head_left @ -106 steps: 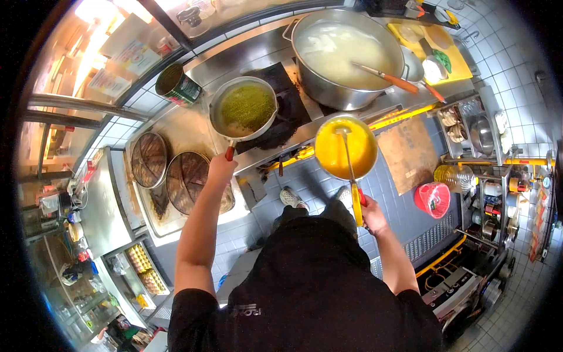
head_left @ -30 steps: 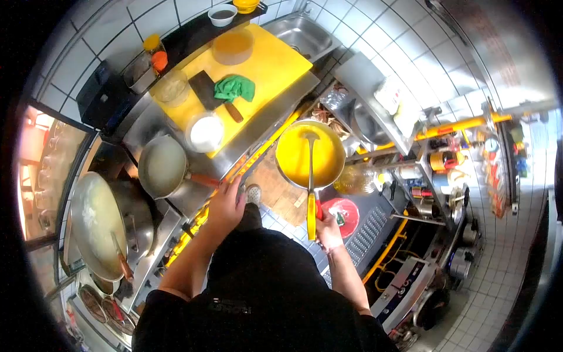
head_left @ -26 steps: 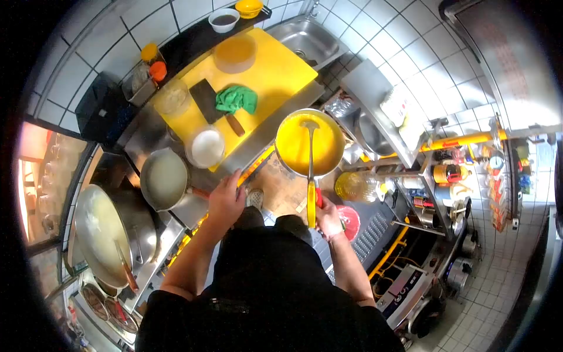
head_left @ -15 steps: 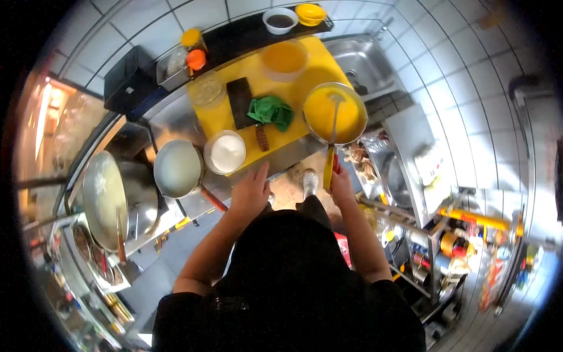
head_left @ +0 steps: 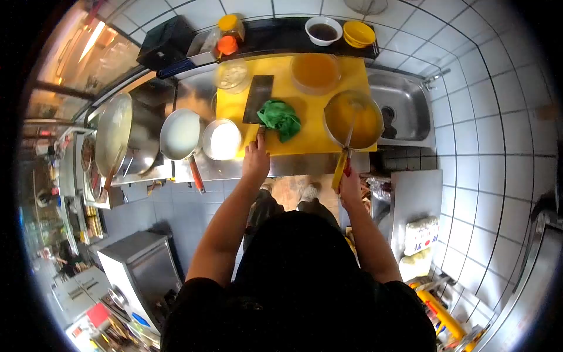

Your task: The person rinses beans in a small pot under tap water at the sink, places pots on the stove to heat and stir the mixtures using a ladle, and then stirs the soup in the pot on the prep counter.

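My left hand (head_left: 256, 159) has its fingers around the handle of a dark cleaver (head_left: 258, 97), which lies flat on the yellow cutting board (head_left: 234, 108). A crumpled green cloth (head_left: 280, 119) touches the blade's right side. My right hand (head_left: 350, 186) is closed on the red handle of a round pan (head_left: 378, 124) with yellow liquid inside. The yellow handle of a long utensil (head_left: 339, 170) lies against that same hand, its metal end resting in the pan. Left of the cleaver stands a bowl of white powder (head_left: 221, 139).
A bowl of orange liquid (head_left: 315, 73) and a clear bowl (head_left: 232, 76) sit at the board's back. A pot (head_left: 180, 135) with a red handle and a large wok (head_left: 114, 132) are at left. The sink (head_left: 402, 105) is at right.
My left hand has moved forward from the counter edge onto the cleaver handle. My right hand still holds the pan handle. The view has shifted and turned.
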### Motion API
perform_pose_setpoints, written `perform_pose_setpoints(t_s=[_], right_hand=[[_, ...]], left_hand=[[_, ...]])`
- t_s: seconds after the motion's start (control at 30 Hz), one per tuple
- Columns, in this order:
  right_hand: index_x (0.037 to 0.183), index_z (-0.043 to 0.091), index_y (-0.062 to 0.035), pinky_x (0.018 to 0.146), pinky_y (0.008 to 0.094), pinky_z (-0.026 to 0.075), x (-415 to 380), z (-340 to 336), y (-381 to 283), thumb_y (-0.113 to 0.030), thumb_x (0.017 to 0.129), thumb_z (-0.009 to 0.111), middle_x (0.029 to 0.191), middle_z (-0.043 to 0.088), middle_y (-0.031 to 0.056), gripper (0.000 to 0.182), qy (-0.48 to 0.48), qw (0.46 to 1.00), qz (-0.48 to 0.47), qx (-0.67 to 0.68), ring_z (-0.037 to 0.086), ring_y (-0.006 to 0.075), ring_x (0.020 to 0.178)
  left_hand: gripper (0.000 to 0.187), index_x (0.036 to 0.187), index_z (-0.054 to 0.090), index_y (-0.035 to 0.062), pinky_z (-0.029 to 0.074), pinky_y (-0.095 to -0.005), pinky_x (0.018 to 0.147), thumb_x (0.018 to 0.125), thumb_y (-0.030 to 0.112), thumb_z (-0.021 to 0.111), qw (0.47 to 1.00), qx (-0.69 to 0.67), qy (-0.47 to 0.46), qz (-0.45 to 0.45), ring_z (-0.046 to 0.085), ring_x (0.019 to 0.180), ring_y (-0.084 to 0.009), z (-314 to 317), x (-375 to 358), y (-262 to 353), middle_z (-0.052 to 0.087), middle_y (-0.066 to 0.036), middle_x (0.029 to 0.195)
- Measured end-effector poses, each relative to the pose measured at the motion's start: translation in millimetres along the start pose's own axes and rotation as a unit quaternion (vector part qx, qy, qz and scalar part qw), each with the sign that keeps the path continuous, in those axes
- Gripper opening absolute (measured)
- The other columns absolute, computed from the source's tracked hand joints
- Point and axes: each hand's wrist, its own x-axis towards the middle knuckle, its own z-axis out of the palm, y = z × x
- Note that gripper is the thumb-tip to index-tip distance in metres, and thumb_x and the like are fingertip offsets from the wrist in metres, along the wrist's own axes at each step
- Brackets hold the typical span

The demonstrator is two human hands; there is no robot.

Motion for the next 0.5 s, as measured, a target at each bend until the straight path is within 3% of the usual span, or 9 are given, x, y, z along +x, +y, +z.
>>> perform_pose_setpoints(t_s=[0.07,0.2,0.33,0.4,0.5], right_hand=[[0.101,0.055,-0.0068,0.044,0.0262,0.037,6,-5,6,-0.011,0.096,0.052,0.070,0.053,0.0008,0.008,0.001,0.999,-0.036,0.012,0.049,0.0112,0.051],[0.106,0.056,-0.0044,0.047,0.0254,0.041,23,-21,27,-0.013,0.095,0.053,0.074,0.056,0.0016,0.014,-0.016,0.999,-0.039,-0.013,0.053,0.0117,0.055],[0.108,0.056,-0.0037,0.048,0.0263,0.043,24,-24,34,-0.016,0.095,0.055,0.076,0.059,0.0027,0.017,-0.011,0.999,-0.048,-0.007,0.055,0.0121,0.056],[0.108,0.056,-0.0039,0.049,0.0267,0.044,13,-22,17,-0.018,0.096,0.056,0.076,0.059,0.0032,0.019,-0.050,0.998,-0.031,0.000,0.056,0.0124,0.057],[0.109,0.056,-0.0039,0.048,0.0270,0.044,14,-17,23,-0.019,0.096,0.057,0.076,0.059,0.0038,0.020,-0.027,0.999,-0.041,-0.012,0.056,0.0132,0.056]], left_hand=[[0.076,0.145,0.028,0.0051,0.050,-0.0470,0.085,0.081,0.016,0.066,0.998,0.054,0.005,-0.023,0.060,0.096,-0.0418,19,19,-7,0.058,-0.022,0.106],[0.080,0.146,0.028,0.0034,0.050,-0.0452,0.087,0.076,0.017,0.065,0.966,-0.122,-0.122,-0.193,0.060,0.104,-0.0421,-31,41,30,0.061,-0.028,0.110],[0.073,0.144,0.031,-0.0003,0.050,-0.0459,0.085,0.080,0.019,0.062,0.968,-0.221,-0.005,-0.121,0.063,0.099,-0.0442,-39,24,28,0.064,-0.030,0.105],[0.062,0.137,0.042,-0.0029,0.049,-0.0420,0.088,0.084,0.023,0.063,0.956,-0.273,-0.008,-0.105,0.063,0.103,-0.0399,-54,12,27,0.064,-0.029,0.108],[0.055,0.132,0.049,-0.0036,0.048,-0.0397,0.091,0.086,0.020,0.065,0.945,-0.312,-0.051,-0.083,0.062,0.108,-0.0374,-96,-7,28,0.063,-0.028,0.112]])
